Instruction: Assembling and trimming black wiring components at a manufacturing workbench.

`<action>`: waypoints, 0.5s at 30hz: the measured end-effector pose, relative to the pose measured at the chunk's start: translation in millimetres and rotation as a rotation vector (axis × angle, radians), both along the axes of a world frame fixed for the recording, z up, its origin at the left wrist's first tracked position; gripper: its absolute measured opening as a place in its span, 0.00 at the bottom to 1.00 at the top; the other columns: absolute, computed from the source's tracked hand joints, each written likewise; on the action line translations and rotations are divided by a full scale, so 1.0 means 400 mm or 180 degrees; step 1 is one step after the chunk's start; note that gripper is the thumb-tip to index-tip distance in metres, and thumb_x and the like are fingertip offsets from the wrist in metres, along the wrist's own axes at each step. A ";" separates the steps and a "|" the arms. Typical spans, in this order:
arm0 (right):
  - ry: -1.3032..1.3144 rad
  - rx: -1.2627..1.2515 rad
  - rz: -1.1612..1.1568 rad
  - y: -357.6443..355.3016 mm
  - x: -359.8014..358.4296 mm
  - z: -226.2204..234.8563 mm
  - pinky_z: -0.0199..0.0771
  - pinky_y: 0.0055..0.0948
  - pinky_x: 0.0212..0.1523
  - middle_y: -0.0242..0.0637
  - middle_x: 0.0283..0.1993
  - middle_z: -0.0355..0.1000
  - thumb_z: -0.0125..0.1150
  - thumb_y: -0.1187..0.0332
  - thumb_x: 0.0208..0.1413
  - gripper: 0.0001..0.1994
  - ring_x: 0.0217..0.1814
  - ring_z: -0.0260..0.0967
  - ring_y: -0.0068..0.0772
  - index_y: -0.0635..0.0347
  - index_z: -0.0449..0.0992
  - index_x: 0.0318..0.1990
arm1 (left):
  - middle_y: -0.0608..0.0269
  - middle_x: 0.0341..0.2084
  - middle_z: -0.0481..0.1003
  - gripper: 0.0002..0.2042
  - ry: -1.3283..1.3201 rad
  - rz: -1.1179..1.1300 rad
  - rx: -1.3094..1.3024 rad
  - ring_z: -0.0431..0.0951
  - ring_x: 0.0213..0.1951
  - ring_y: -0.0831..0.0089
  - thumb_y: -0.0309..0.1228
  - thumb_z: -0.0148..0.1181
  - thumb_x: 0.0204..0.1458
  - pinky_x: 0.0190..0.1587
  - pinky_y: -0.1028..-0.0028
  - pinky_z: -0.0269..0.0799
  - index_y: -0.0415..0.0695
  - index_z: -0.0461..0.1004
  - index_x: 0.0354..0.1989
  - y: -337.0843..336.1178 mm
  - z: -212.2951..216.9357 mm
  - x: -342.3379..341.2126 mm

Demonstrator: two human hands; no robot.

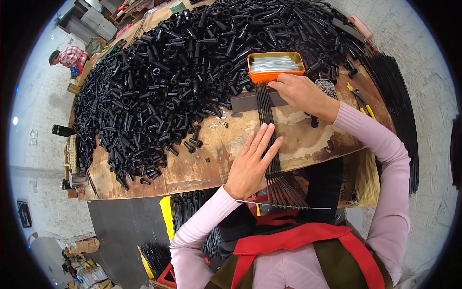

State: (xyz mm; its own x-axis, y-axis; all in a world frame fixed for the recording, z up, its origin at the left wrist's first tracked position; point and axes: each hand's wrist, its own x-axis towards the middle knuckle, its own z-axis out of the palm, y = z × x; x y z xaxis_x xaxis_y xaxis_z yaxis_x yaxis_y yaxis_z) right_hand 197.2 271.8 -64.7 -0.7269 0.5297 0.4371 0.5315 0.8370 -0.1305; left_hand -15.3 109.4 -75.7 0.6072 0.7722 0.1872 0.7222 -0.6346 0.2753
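Observation:
A flat row of thin black rods (pixel 264 108) lies across the wooden table and hangs over its near edge. Their near ends fan out along a thin metal wire (pixel 320 208) above my lap. My left hand (pixel 251 164) rests palm down on the rods at the table edge, fingers stretched out. My right hand (pixel 304 94) is at the rods' far ends, thumb and fingers drawn together; whatever they pinch is hidden. Just beyond it stands an orange box (pixel 276 78) holding many straight silver wires (pixel 274 64). A dark flat bar (pixel 245 103) lies beneath the rods.
A big heap of black tubular plastic parts (pixel 192 67) covers the table's left and far side. Yellow-handled pliers (pixel 365 105) and a small tub of metal bits (pixel 327 88) are at right. More black rods (pixel 395 94) hang over the right edge. Another person (pixel 74 57) is at far left.

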 end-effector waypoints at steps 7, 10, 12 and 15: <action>-0.0054 0.0005 0.0148 0.035 -0.010 0.009 0.73 0.38 0.41 0.41 0.36 0.68 0.57 0.73 0.55 0.10 0.40 0.71 0.43 0.63 0.73 0.44 | 0.47 0.70 0.51 0.31 -0.0167 -0.0079 -0.0077 0.48 0.72 0.55 0.31 0.56 0.50 0.71 0.57 0.46 0.43 0.60 0.66 0.000 0.005 -0.001; 0.0109 -0.0147 0.0234 0.037 -0.032 0.009 0.73 0.39 0.42 0.41 0.37 0.69 0.58 0.72 0.55 0.08 0.41 0.71 0.44 0.63 0.73 0.41 | 0.47 0.70 0.51 0.32 0.0045 -0.0070 0.0054 0.49 0.72 0.54 0.30 0.57 0.48 0.71 0.57 0.46 0.43 0.60 0.66 0.000 0.001 -0.002; 0.0235 -0.0211 0.0334 0.030 -0.036 0.011 0.73 0.39 0.42 0.41 0.37 0.69 0.58 0.71 0.56 0.07 0.41 0.71 0.44 0.63 0.72 0.40 | 0.48 0.70 0.51 0.32 -0.0031 -0.0046 0.0038 0.49 0.72 0.54 0.30 0.57 0.48 0.71 0.57 0.46 0.43 0.60 0.66 -0.008 -0.001 -0.005; 0.0297 0.0189 0.0259 0.010 0.007 0.018 0.73 0.39 0.41 0.40 0.37 0.70 0.58 0.71 0.55 0.06 0.41 0.71 0.44 0.62 0.72 0.38 | 0.48 0.70 0.51 0.32 -0.0185 -0.0016 0.0016 0.49 0.72 0.54 0.30 0.57 0.48 0.71 0.57 0.46 0.43 0.61 0.65 -0.012 0.004 -0.005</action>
